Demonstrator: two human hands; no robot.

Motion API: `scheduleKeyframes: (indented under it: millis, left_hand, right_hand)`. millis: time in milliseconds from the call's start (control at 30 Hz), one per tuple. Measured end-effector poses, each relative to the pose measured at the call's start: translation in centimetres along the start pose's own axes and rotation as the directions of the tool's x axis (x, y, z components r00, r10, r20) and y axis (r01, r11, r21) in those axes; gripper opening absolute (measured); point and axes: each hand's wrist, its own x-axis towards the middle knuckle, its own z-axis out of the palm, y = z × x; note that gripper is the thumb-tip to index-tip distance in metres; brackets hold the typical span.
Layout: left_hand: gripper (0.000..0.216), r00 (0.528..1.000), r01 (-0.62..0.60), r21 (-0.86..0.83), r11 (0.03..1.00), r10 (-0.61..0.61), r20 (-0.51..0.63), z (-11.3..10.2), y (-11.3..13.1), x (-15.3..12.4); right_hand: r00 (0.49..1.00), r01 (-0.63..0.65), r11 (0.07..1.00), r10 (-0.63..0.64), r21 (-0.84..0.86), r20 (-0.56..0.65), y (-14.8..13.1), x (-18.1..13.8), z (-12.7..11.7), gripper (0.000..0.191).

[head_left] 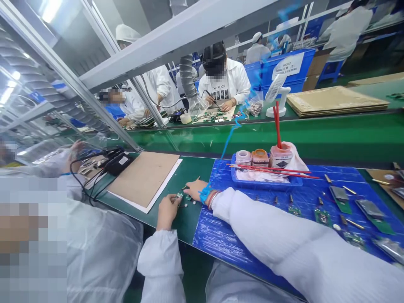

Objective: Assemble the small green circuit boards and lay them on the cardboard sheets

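The left hand pinches a small green board between its fingers, over the green desk and just left of the blue mat. The right hand is close beside it, fingers bent down; whether they hold anything I cannot tell. Beyond the right forearm, a blue tray on the mat carries jars, and a brown sheet lies to the left.

The small circuit board is green, the flat rectangular cardboard plain tan, the shiny mat deep blue, the upright thin sticks red.
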Motion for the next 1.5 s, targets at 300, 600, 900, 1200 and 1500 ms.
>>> scheduleKeyframes:
  millis: [300, 600, 900, 1200, 1500]
  left_hand:
    - [0.021, 0.970, -0.196, -0.627, 0.754, 0.053, -0.239, -2.4, 1.9, -4.0]
    - [0.027, 0.953, -0.303, -0.876, 0.375, 0.136, -0.271, -4.6, 9.1, -9.4]
    - [0.022, 0.923, -0.327, -0.931, 0.161, 0.268, -0.278, -5.8, 12.2, -12.9]
    - [0.024, 0.894, -0.365, -0.915, 0.170, 0.339, -0.293, -5.6, 13.1, -14.5]
    - [0.021, 0.880, -0.355, -0.911, 0.210, 0.404, -0.250, -5.4, 14.6, -15.6]
  right_hand:
    - [0.990, -0.022, 0.994, 0.036, 0.105, -0.139, 0.6, -1.2, 2.5, 0.030]
    - [0.665, 0.507, 0.822, -0.180, 0.260, -0.725, 0.7, -9.9, -2.3, 0.034]
    - [0.356, 0.663, 0.748, -0.291, 0.021, -0.888, 0.5, -15.2, -3.7, 0.043]
    - [0.321, 0.669, 0.743, -0.311, -0.018, -0.895, 1.5, -17.5, -3.4, 0.048]
    - [0.261, 0.645, 0.764, -0.187, 0.027, -0.947, 2.4, -19.2, -3.3, 0.041]
